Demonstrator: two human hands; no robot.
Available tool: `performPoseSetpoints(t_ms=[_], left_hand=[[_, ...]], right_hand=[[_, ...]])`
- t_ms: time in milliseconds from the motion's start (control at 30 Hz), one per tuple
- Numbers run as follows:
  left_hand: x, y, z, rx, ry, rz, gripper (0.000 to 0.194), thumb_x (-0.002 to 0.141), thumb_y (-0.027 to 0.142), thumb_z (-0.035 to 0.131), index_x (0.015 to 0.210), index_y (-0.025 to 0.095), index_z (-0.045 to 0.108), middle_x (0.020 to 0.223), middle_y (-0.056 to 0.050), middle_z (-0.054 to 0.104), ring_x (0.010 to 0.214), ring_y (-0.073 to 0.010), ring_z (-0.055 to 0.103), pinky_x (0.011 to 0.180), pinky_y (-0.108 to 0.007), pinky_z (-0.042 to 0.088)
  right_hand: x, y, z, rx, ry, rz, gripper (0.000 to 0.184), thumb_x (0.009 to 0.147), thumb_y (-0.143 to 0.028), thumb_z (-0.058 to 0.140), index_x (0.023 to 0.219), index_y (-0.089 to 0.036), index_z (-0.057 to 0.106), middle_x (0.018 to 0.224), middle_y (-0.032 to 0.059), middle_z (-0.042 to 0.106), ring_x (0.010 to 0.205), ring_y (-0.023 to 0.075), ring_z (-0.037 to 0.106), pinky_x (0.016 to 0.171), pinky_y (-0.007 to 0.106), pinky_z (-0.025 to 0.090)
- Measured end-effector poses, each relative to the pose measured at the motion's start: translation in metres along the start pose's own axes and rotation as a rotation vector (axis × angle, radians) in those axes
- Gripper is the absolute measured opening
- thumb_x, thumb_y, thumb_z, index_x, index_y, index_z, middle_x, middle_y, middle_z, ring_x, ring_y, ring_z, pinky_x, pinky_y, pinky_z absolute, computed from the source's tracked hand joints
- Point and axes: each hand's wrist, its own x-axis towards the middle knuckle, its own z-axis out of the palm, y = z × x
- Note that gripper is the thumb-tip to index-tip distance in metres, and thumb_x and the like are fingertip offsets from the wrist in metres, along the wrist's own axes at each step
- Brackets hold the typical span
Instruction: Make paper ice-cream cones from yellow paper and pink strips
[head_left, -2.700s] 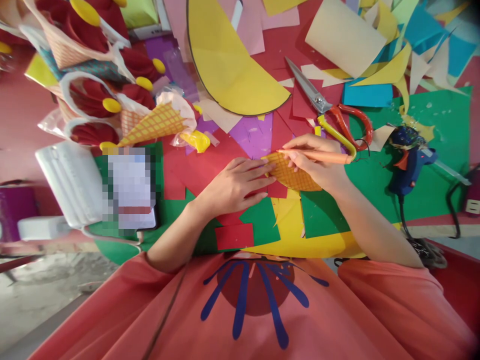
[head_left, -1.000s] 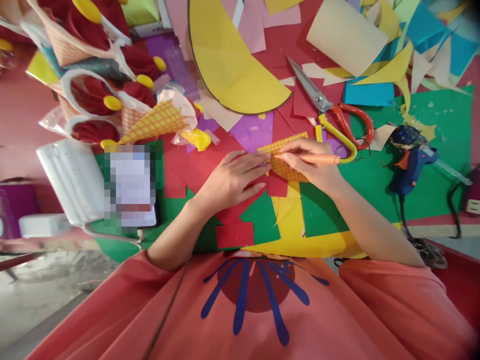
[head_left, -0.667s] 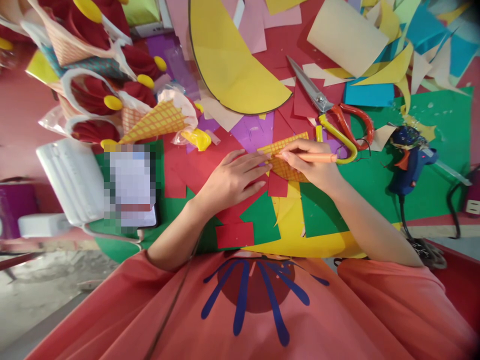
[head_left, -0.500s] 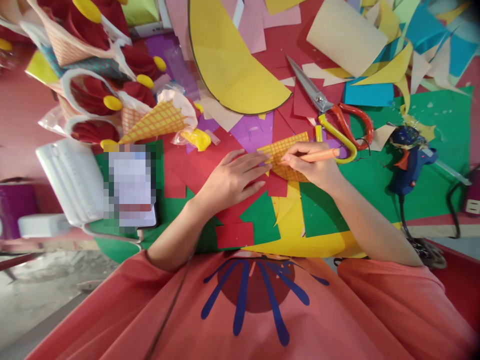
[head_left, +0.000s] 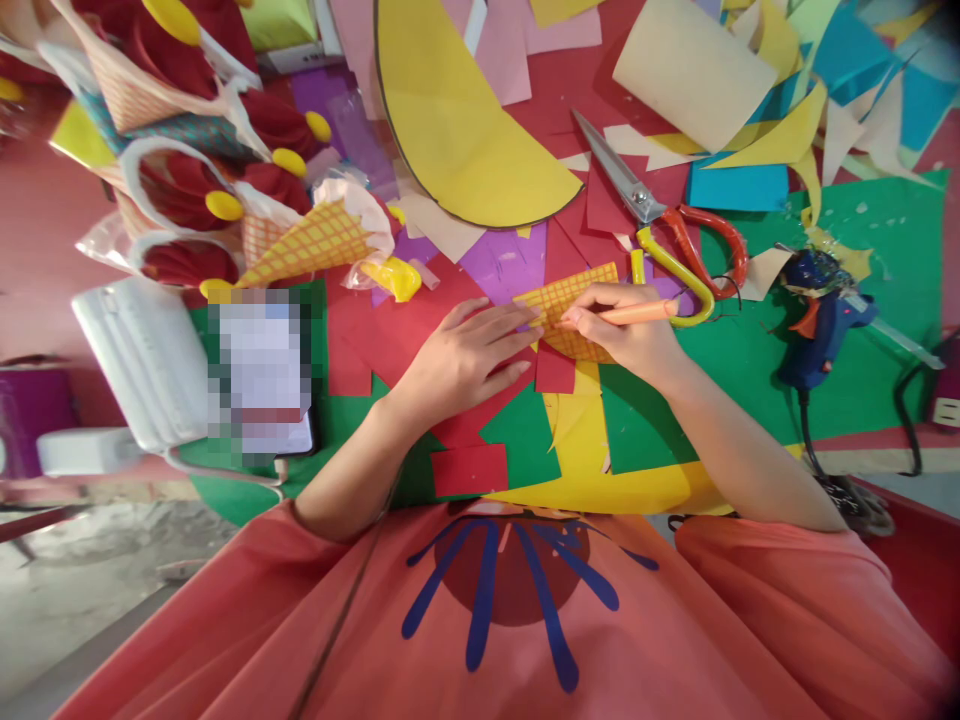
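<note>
My right hand (head_left: 636,330) is closed around an orange marker (head_left: 637,312), its tip end down at a yellow paper piece (head_left: 574,295) marked with an orange grid. Flat and with fingers stretched out, my left hand (head_left: 476,355) rests over the left edge of that paper. The grid covers most of what shows of the piece; part of it lies under my hands. Scissors (head_left: 637,200) with one red and one yellow handle lie just beyond my right hand. A finished-looking yellow paper cone (head_left: 322,240) with the same grid is to the left.
A large yellow paper sheet (head_left: 457,130) with a dark curved edge lies at the back. A blue glue gun (head_left: 817,340) with its cord is on the right. A blurred-screen phone (head_left: 262,370) and a white case (head_left: 142,360) lie left. Paper scraps (head_left: 855,60) pile up at back right.
</note>
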Motion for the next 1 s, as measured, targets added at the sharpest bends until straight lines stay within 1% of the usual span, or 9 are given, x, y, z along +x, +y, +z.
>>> performPoseSetpoints(t_ms=[133,300,533,600,667,733,800,867,1000], left_hand=[[0.0002,-0.0006,0.0007,0.006,0.008,0.008,0.033,0.097,0.031,0.045,0.12,0.017,0.064,0.131,-0.011,0.062,0.123,-0.024,0.058,0.107,-0.046,0.041],[0.0006,-0.001,0.0007,0.021,0.027,0.026,0.034,0.097,0.032,0.045,0.12,0.015,0.063,0.129,-0.012,0.063,0.121,-0.0239,0.058,0.106,-0.045,0.042],[0.0001,-0.0003,0.0,0.006,0.02,0.014,0.033,0.097,0.032,0.045,0.12,0.017,0.063,0.13,-0.011,0.062,0.122,-0.0233,0.058,0.107,-0.045,0.041],[0.0001,-0.0003,-0.0001,0.022,0.028,0.029,0.033,0.097,0.031,0.044,0.12,0.016,0.063,0.129,-0.012,0.063,0.121,-0.0236,0.059,0.106,-0.045,0.042],[0.0001,-0.0008,0.0,0.04,0.039,0.047,0.033,0.097,0.03,0.045,0.12,0.015,0.063,0.129,-0.012,0.063,0.121,-0.024,0.059,0.105,-0.045,0.043],[0.0,-0.0015,0.0003,0.049,0.045,0.059,0.033,0.097,0.03,0.045,0.12,0.014,0.063,0.129,-0.012,0.063,0.121,-0.0242,0.059,0.104,-0.046,0.043],[-0.0001,-0.0023,0.0005,0.047,0.041,0.063,0.033,0.097,0.031,0.046,0.12,0.014,0.063,0.13,-0.012,0.062,0.121,-0.0241,0.059,0.106,-0.046,0.043],[-0.0003,-0.0027,0.0004,0.038,0.03,0.058,0.034,0.097,0.032,0.045,0.121,0.015,0.062,0.132,-0.012,0.061,0.123,-0.0239,0.058,0.108,-0.047,0.04],[-0.0008,-0.0017,-0.0006,0.003,0.008,0.061,0.035,0.097,0.033,0.046,0.122,0.015,0.061,0.133,-0.011,0.06,0.126,-0.0237,0.056,0.113,-0.049,0.035]], right_hand=[[-0.0001,0.0006,0.0,-0.013,-0.025,0.02,0.023,0.082,-0.028,0.059,0.062,-0.017,0.059,0.058,-0.0016,0.061,0.056,0.0098,0.052,0.053,0.024,0.036],[-0.0014,-0.0002,-0.0006,-0.001,-0.052,0.023,0.026,0.082,-0.029,0.059,0.059,-0.017,0.056,0.052,-0.0033,0.055,0.05,0.0086,0.046,0.049,0.024,0.033],[-0.0019,-0.0032,-0.0017,-0.005,-0.091,0.032,0.022,0.077,-0.02,0.058,0.056,-0.017,0.054,0.053,-0.0033,0.055,0.051,0.0081,0.045,0.048,0.024,0.03],[-0.0013,-0.0044,-0.0023,0.045,-0.099,0.059,0.021,0.076,-0.02,0.058,0.055,-0.017,0.055,0.053,-0.0027,0.057,0.051,0.0085,0.047,0.047,0.024,0.031],[-0.0003,-0.0049,-0.0029,0.148,-0.062,0.107,0.02,0.076,-0.021,0.059,0.056,-0.017,0.056,0.055,-0.0019,0.06,0.05,0.0085,0.05,0.045,0.023,0.033],[0.0008,-0.0043,-0.0036,0.269,0.025,0.124,0.022,0.079,-0.025,0.06,0.06,-0.016,0.059,0.057,-0.0014,0.061,0.048,0.0076,0.051,0.044,0.022,0.036],[0.0015,-0.0033,-0.0043,0.384,0.111,0.087,0.026,0.085,-0.034,0.058,0.066,-0.017,0.062,0.058,-0.0017,0.062,0.043,0.0064,0.051,0.042,0.021,0.038],[0.0013,-0.003,-0.0053,0.461,0.16,0.04,0.027,0.088,-0.04,0.056,0.076,-0.017,0.064,0.058,-0.0027,0.063,0.04,0.006,0.052,0.039,0.021,0.04],[-0.0014,-0.0071,-0.0075,0.406,0.227,-0.017,0.018,0.086,-0.036,0.064,0.09,-0.019,0.068,0.066,-0.0025,0.065,0.049,0.006,0.058,0.044,0.019,0.046]])
